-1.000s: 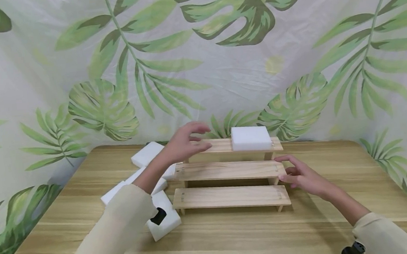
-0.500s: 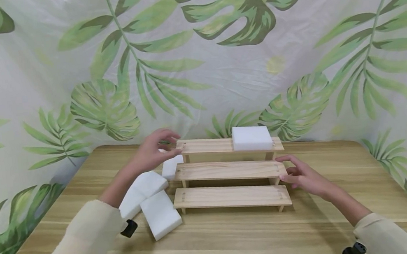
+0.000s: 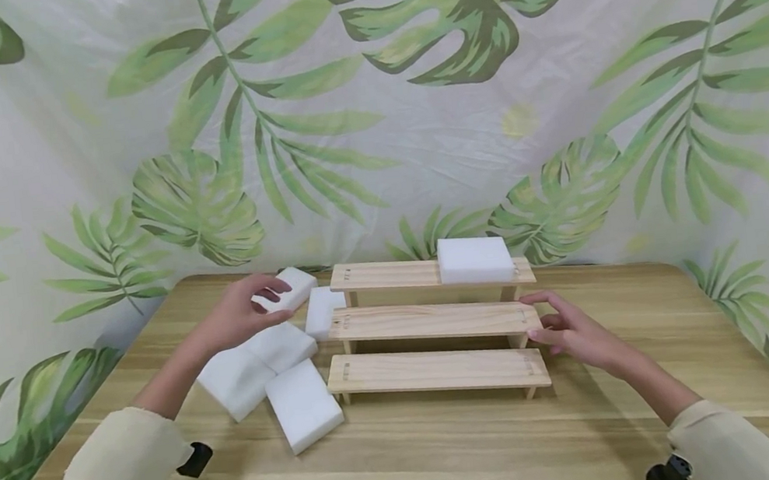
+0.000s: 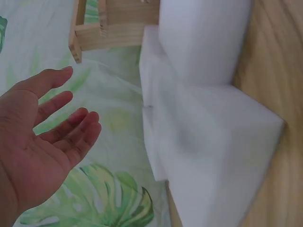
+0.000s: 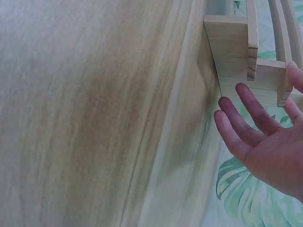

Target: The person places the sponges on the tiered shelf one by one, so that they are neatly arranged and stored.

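Observation:
A three-tier wooden display stand [image 3: 435, 321] stands on the table, and one white foam block [image 3: 474, 259] lies on the right part of its top tier. My right hand [image 3: 570, 334] grips the right end of the middle tier between thumb and index finger; its other fingers extend loosely below, as the right wrist view shows. To the left of the stand, my left hand [image 3: 241, 314] hovers above loose white foam blocks [image 3: 303, 406], fingers slightly bent and holding nothing. In the left wrist view the left hand [image 4: 47, 142] is apart from the foam [image 4: 213, 142].
Several foam blocks cluster at the stand's left, one [image 3: 325, 313] close against it and another [image 3: 298, 286] near the table's back edge. The wood-grain table [image 3: 436, 461] ends at a leaf-patterned cloth [image 3: 446, 155] hanging behind.
My left hand has moved left and a little down, from above the top tier's left part to over the foam blocks. The right hand stays at the middle tier's end.

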Motion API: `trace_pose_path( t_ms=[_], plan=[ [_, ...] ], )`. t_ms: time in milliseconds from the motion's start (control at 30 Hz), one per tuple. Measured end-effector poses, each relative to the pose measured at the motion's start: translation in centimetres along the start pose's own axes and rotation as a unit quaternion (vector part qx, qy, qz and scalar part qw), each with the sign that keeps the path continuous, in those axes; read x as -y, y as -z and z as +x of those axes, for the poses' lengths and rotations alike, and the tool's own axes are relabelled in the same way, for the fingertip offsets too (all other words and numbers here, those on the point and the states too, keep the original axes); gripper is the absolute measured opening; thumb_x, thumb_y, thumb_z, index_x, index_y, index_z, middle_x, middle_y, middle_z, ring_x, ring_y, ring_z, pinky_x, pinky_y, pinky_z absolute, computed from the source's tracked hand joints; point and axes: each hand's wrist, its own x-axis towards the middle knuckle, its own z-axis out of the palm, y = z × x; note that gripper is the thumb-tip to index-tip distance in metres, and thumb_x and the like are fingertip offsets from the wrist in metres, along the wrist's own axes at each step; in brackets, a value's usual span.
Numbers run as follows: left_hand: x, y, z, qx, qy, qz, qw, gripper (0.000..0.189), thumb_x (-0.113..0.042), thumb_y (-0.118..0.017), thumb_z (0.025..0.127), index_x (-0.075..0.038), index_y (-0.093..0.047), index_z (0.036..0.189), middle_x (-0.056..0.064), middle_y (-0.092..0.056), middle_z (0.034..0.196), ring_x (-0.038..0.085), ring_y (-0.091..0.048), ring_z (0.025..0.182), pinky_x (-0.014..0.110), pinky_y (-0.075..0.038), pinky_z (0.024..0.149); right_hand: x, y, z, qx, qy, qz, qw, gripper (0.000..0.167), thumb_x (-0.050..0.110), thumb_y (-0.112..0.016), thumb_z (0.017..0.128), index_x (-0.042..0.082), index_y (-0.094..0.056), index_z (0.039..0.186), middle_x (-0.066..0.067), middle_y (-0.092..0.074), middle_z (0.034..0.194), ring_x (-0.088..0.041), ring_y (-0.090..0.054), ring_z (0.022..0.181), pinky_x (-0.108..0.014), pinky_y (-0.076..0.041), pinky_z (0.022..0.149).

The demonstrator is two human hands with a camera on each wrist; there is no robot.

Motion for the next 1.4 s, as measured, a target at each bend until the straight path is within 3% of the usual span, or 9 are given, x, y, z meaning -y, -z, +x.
trace_pose_path(
  t_ms=[267,467,733,833,1067,1233,1400],
  plan=[
    [2.8,0.5,-1.4,0.040,0.021,0.043,0.9980,0.037,-0.010,-0.083,0.086,0.013,-0.068,0.110,0.026,-0.070,0.109,0.043,-0.065,0.099,0.054,-0.054,0.086,0.1,0.0,0.0,0.000,-0.004,-0.002,1.0000,0.057,0.016,-0.060,0.104,0.006,-0.035,0.154,-0.025,-0.067,0.122,-0.037,-0.064,0.114,-0.050,-0.054,0.088],
    [4.7,1.6,-2.7,0.074,0.046,0.030,0.9958,0.040,-0.012,-0.086,0.084,0.011,-0.069,0.111,0.020,-0.071,0.106,0.036,-0.063,0.099,0.050,-0.054,0.087,0.1,0.0,0.0,-0.002,-0.005,-0.003,1.0000,0.056,0.015,-0.061,0.104,0.006,-0.035,0.153,-0.025,-0.067,0.120,-0.035,-0.064,0.112,-0.047,-0.054,0.086],
    [5.8,3.5,-4.4,0.166,0.109,0.029,0.9797,0.067,-0.011,-0.090,0.080,0.015,-0.054,0.130,0.030,-0.062,0.111,0.039,-0.064,0.099,0.046,-0.054,0.083,0.2,-0.1,-0.1,-0.001,0.002,-0.001,1.0000,0.056,0.015,-0.061,0.104,0.005,-0.035,0.153,-0.025,-0.068,0.120,-0.034,-0.064,0.111,-0.047,-0.055,0.085],
    [6.0,3.8,-4.8,0.184,0.120,0.032,0.9751,0.070,-0.010,-0.091,0.078,0.016,-0.052,0.131,0.027,-0.061,0.108,0.038,-0.063,0.098,0.044,-0.054,0.081,0.2,-0.1,0.0,-0.002,0.000,-0.002,1.0000,0.056,0.015,-0.061,0.104,0.005,-0.035,0.153,-0.025,-0.068,0.120,-0.033,-0.064,0.112,-0.047,-0.055,0.085],
    [6.2,4.1,-4.9,0.177,0.121,0.037,0.9760,0.068,-0.008,-0.089,0.079,0.017,-0.052,0.131,0.024,-0.062,0.104,0.038,-0.061,0.098,0.044,-0.052,0.081,0.2,0.0,0.0,-0.003,-0.005,-0.007,1.0000,0.056,0.015,-0.061,0.104,0.006,-0.036,0.153,-0.025,-0.068,0.120,-0.034,-0.064,0.112,-0.047,-0.054,0.086],
    [6.2,4.3,-4.7,0.170,0.114,0.040,0.9780,0.064,-0.002,-0.087,0.079,0.017,-0.053,0.129,0.029,-0.063,0.108,0.045,-0.062,0.101,0.053,-0.054,0.086,0.2,0.0,-0.1,-0.003,-0.004,-0.008,0.9999,0.056,0.016,-0.061,0.104,0.006,-0.036,0.153,-0.025,-0.068,0.119,-0.035,-0.064,0.112,-0.047,-0.054,0.086],
    [6.7,4.1,-4.6,0.150,0.078,0.053,0.9841,0.056,0.008,-0.083,0.078,0.018,-0.057,0.125,0.034,-0.064,0.117,0.053,-0.060,0.110,0.064,-0.049,0.095,0.1,0.0,0.0,-0.003,-0.001,-0.008,1.0000,0.055,0.015,-0.061,0.104,0.006,-0.036,0.153,-0.024,-0.069,0.118,-0.037,-0.064,0.113,-0.049,-0.055,0.087]
  ],
)
